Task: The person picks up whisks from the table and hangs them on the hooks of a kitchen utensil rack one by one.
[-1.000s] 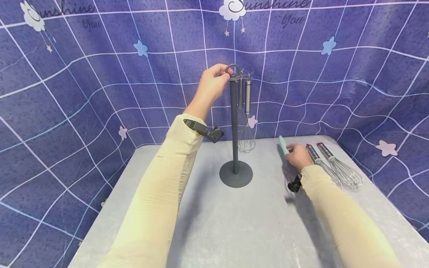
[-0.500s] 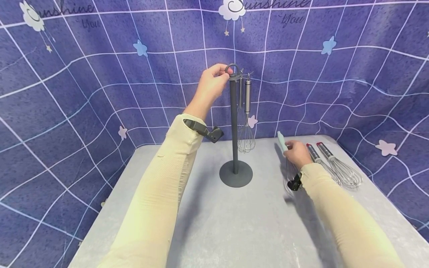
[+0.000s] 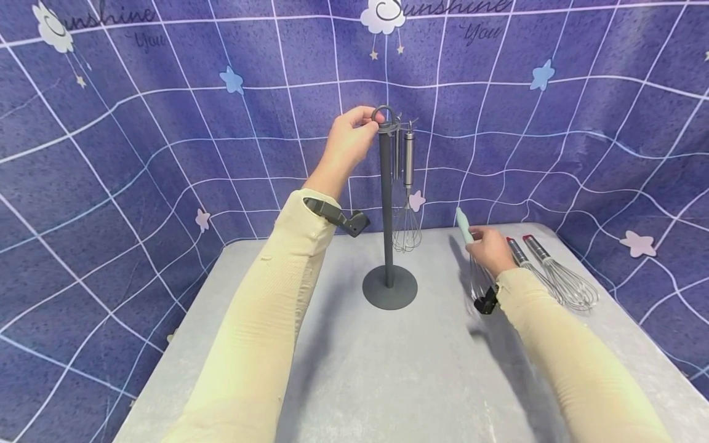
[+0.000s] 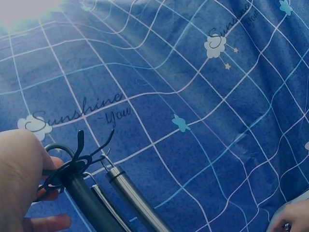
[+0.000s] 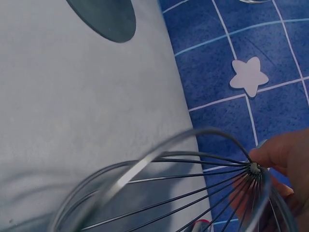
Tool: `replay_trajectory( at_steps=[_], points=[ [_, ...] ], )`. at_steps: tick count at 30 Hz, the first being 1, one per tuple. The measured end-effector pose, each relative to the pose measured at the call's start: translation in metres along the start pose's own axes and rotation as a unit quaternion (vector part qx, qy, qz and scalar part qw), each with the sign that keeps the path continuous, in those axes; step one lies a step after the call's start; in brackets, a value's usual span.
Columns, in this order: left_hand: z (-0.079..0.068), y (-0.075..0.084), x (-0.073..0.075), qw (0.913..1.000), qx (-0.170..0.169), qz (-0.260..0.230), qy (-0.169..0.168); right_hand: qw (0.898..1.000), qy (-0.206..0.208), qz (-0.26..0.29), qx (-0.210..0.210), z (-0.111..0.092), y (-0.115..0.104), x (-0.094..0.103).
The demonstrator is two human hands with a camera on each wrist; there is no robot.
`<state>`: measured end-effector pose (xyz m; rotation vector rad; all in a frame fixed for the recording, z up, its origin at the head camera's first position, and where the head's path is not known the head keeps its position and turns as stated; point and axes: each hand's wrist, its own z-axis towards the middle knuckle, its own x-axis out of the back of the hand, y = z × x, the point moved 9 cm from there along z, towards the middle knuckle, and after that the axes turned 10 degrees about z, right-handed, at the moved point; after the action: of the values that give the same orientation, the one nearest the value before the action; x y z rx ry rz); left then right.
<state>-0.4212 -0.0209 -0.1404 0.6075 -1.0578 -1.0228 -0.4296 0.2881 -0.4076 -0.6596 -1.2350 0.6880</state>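
A dark grey utensil stand [image 3: 386, 209] rises from a round base, with hooks and a ring at its top. My left hand [image 3: 351, 138] pinches the ring. From the hooks hang metal-handled whisks [image 3: 408, 160], one of them partly hidden behind the pole. To the right, my right hand [image 3: 490, 249] grips a whisk with a pale green handle [image 3: 463, 225], close to where the wires begin. Its handle points up and away, and the wire loops [image 5: 159, 181] spread out below the hand in the right wrist view.
Two whisks with red-tipped metal handles [image 3: 537, 248] lie on the grey table [image 3: 410, 369], just right of my right hand. A blue gridded curtain [image 3: 266, 160] stands behind the table and at both sides.
My right hand has raised the green-handled whisk, tilting its handle upward and slightly away. The left hand stays on the stand's ring.
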Motion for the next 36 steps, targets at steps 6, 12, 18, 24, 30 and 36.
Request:
replay_trajectory(
  at_steps=[6,12,18,24,30,36],
  points=[
    [0.000,0.000,0.001,0.9999,-0.005,0.015,0.003,1.000,0.010,0.002,0.019,0.000,-0.008,0.002],
    [-0.001,0.001,0.001,0.9993,-0.003,0.036,0.005,0.999,0.021,0.015,0.028,-0.001,-0.013,0.004],
    [0.000,0.001,0.002,0.9986,-0.007,0.052,0.009,0.998,0.034,0.025,0.039,0.000,-0.018,0.008],
    [0.001,0.001,0.002,0.9990,-0.004,0.045,0.009,0.997,0.044,0.035,0.047,0.000,-0.024,0.011],
    [0.000,0.001,0.003,0.9984,-0.004,0.055,0.009,0.997,0.047,0.039,0.047,0.000,-0.028,0.010],
    [-0.001,0.003,0.004,0.9987,-0.011,0.051,0.003,0.997,0.050,0.037,0.046,0.000,-0.031,0.010]
  ],
)
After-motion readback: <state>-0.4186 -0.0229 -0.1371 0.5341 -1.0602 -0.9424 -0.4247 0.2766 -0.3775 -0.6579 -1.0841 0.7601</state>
